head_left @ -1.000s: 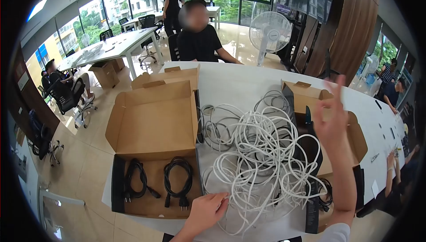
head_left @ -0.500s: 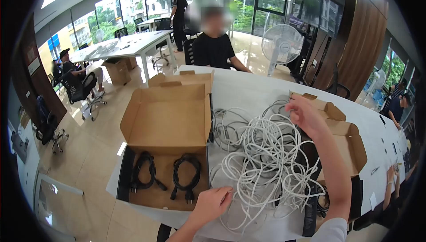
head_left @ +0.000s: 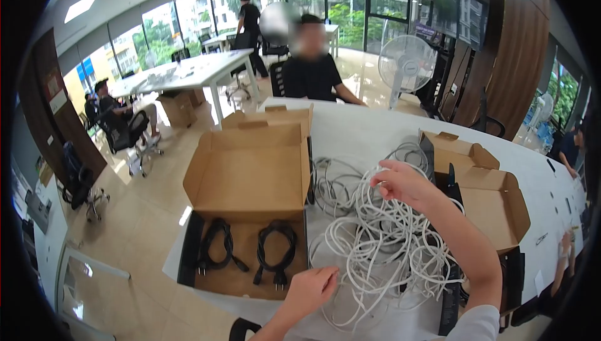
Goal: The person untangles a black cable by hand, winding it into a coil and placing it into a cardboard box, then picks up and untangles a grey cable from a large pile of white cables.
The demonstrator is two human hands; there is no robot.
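Observation:
A large tangle of white and grey cables [head_left: 388, 241] lies on the white table. Over its upper part is my right hand [head_left: 400, 184], fingers curled together near some strands; whether they grip one is too small to tell. My left hand [head_left: 316, 286] is closed at the tangle's lower left edge, beside an open cardboard box [head_left: 247, 166]; what its fingers pinch, if anything, cannot be made out. Inside that box lie two coiled black power cords, one on the left [head_left: 216, 247] and one on the right [head_left: 275, 250].
More open boxes [head_left: 491, 200] stand right of the tangle. A person in black [head_left: 311, 75] sits across the white table [head_left: 350, 122]. A co-worker's hands [head_left: 566, 241] are at the far right. Behind stands a white fan [head_left: 405, 66].
My right hand has moved left, from the tangle's upper right edge to over its upper middle. The view has shifted slightly. My left hand stays at the lower left edge of the tangle.

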